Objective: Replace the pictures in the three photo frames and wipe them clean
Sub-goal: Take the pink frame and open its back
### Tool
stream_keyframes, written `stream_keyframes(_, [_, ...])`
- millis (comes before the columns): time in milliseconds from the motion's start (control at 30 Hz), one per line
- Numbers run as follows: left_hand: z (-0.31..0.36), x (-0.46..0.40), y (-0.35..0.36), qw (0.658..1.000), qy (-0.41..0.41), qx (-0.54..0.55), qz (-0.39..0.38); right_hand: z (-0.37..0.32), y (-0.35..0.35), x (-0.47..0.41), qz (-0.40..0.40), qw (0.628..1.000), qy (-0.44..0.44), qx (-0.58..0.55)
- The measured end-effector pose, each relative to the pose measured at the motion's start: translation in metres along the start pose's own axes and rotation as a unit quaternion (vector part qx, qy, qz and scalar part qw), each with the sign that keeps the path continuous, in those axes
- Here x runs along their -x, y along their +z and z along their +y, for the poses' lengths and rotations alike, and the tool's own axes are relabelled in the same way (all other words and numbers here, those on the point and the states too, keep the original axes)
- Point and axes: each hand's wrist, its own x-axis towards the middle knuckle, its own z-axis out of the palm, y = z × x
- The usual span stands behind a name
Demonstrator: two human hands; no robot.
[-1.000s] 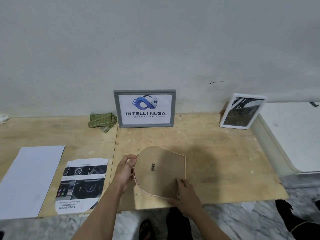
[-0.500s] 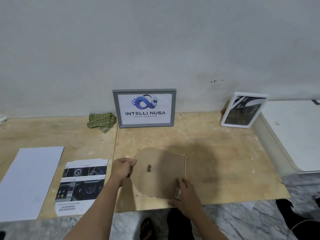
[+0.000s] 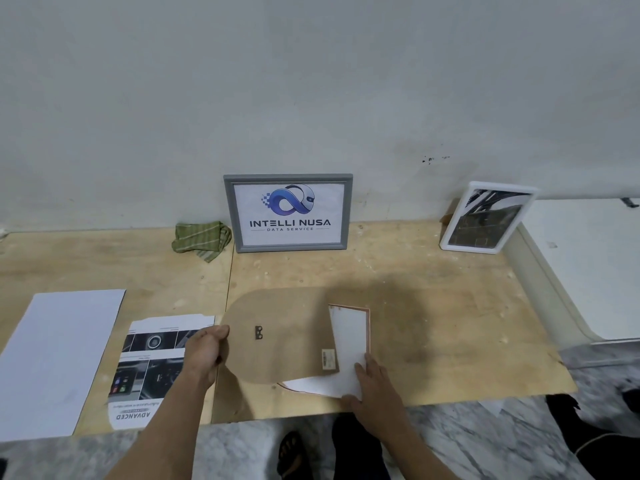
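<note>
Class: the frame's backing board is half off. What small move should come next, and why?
Probably lift the backing board fully aside with the left hand, since it still covers most of the white sheet that the right hand presses down.

The backing board looked like matt brown fibreboard with a small metal hanger. The table was rough, unfinished plywood. The cloth was woven green fabric. The printed sheet seemed glossy paper, perhaps.
</note>
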Motion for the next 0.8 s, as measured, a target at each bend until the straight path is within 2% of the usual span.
stream_keyframes(67, [0.002,0.001,-0.001,1.0,0.003,-0.001,-0.015,-0.001,-0.001,-0.002,0.036,0.998,0.004,-0.051])
stream_keyframes(133, [0.003,0.002,0.004,0.999,-0.003,-0.008,-0.039,-0.003,-0.006,-0.006,0.087,0.981,0.034,-0.17])
stream_keyframes(233, [0.004,0.01,0.023,0.996,-0.019,-0.004,-0.086,-0.008,-0.03,-0.009,0.115,0.912,0.102,-0.38])
stream_keyframes(300, [0.002,0.017,0.041,0.992,-0.035,-0.002,-0.118,-0.007,-0.049,-0.007,0.107,0.888,0.128,-0.429])
stream_keyframes(467, [-0.002,0.039,0.081,0.99,-0.032,-0.037,-0.134,0.023,-0.075,-0.008,0.157,0.842,0.202,-0.475])
stream_keyframes(600, [-0.005,0.057,0.115,0.981,0.005,-0.114,-0.155,0.067,-0.092,-0.01,0.171,0.855,0.205,-0.445])
stream_keyframes(800, [-0.033,0.081,0.182,0.968,0.017,-0.188,-0.168,0.144,-0.109,-0.006,0.158,0.888,0.227,-0.368])
